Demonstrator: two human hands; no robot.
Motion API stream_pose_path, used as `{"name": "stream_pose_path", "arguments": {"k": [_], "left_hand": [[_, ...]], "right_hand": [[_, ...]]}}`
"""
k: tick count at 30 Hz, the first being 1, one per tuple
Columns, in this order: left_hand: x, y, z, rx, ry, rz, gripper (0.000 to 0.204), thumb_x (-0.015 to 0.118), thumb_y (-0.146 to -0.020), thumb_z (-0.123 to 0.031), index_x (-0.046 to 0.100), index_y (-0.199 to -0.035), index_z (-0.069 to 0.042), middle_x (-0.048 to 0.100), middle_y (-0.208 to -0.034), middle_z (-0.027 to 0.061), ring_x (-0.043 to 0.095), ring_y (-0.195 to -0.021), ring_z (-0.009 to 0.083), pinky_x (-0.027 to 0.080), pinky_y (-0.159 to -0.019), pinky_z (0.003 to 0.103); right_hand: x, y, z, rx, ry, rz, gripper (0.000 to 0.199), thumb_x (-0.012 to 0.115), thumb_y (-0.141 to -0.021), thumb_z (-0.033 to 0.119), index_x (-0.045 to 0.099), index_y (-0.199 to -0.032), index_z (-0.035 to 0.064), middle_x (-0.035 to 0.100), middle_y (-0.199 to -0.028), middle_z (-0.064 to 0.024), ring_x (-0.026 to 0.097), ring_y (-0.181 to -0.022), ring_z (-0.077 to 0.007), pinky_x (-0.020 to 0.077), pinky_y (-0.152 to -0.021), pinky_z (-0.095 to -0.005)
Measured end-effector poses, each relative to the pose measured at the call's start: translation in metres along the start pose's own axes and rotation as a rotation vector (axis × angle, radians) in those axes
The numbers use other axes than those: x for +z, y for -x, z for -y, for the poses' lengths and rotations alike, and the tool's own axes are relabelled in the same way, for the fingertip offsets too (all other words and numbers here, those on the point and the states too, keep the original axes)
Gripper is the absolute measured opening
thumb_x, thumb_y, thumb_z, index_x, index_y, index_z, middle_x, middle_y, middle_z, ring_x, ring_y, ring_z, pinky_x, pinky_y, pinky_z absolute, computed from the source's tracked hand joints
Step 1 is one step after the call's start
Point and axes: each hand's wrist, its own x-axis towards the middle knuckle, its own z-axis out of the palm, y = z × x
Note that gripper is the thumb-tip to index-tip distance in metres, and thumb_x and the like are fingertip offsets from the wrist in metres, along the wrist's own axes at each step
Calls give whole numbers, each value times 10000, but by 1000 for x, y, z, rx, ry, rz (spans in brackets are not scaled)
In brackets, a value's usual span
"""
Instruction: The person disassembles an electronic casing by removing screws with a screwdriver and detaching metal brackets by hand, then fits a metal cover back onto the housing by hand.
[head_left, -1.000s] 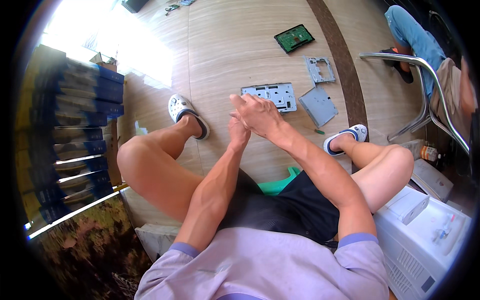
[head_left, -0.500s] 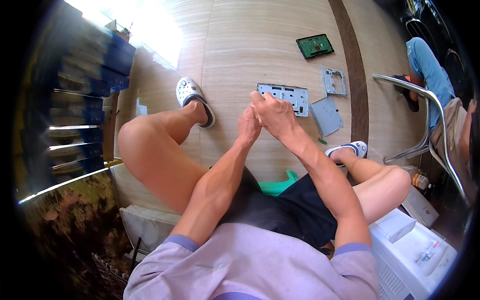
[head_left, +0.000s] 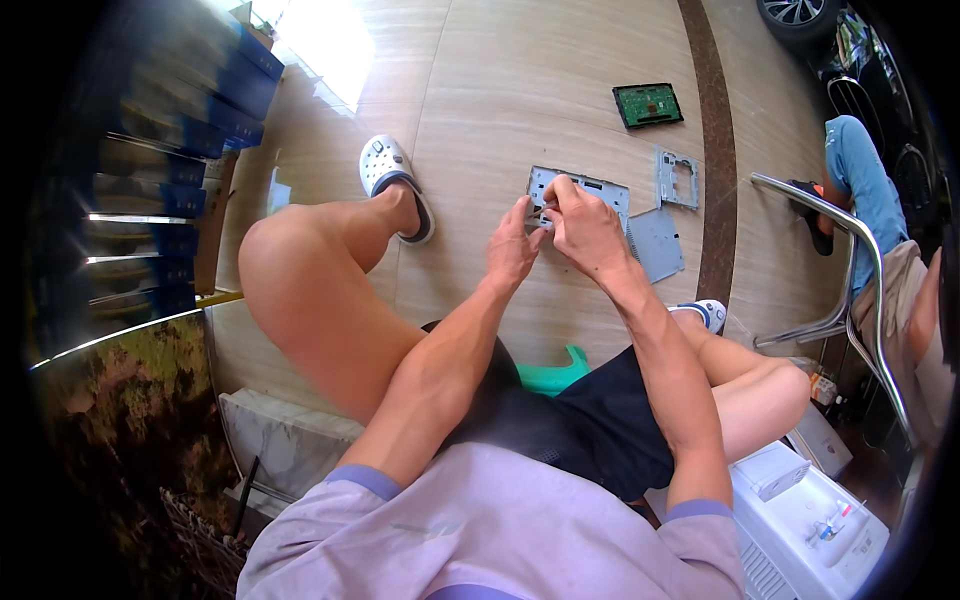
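Note:
My left hand and my right hand meet in front of me with bent, pinching fingers. Between the fingertips is a small, thin, greyish piece, too small to name; both hands close on it. Just beyond the hands, a metal plate with cut-outs lies on the floor, partly covered by my right hand. A plain grey-blue panel touches or nearly touches its right side. Farther right lie a metal bracket with a large opening and a green circuit board in a black frame.
Stacked blue boxes stand at the left. A green plastic stool shows between my legs. At the right are a metal-framed chair with a seated person and a car wheel. A white appliance stands at the lower right.
My hands have parted slightly, baring the small piece between the fingertips. The view has shifted, so the floor parts appear a little farther right and lower.

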Motion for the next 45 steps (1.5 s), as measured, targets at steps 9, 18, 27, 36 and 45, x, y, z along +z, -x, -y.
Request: {"name": "stream_pose_path", "arguments": {"k": [9,18,27,36,45], "left_hand": [[3,-4,4,10,-29,31,715,787,-894,-246,438,-1516,-191,645,-1230,173,657,-1096,408,547,-875,513],[-30,-16,-11,85,-135,259,782,761,-926,-424,397,-1555,-134,662,-1286,227,647,-1151,435,534,-935,518],[-210,-106,-127,320,-676,471,612,716,-974,-471,605,-1437,-87,697,-1299,234,694,-1147,402,561,-1002,461],[-249,-89,-240,454,-613,570,443,750,-932,-285,687,-1277,-13,759,-1013,216,739,-973,355,568,-885,467],[-213,-112,-266,702,-678,616,259,791,-864,-213,777,-1020,-7,757,-956,210,733,-944,369,585,-806,453]], "right_hand": [[5,-9,-3,-133,52,-36,205,715,-894,84,565,-1027,43,743,-923,-167,724,-842,-410,569,-705,-499],[-22,-15,-5,-63,-106,-112,147,691,-889,72,624,-1014,33,747,-966,-180,742,-908,-342,580,-777,-442],[-107,-20,-67,328,-524,-230,167,549,-834,9,673,-947,15,718,-832,-103,721,-718,-178,528,-551,-304],[44,18,-98,-131,565,105,492,766,-858,222,577,-1281,57,596,-1338,-211,754,-867,-385,639,-701,-495],[78,13,-119,-144,724,83,461,698,-839,55,600,-1288,93,609,-1228,-156,753,-781,-306,634,-635,-433]]}}
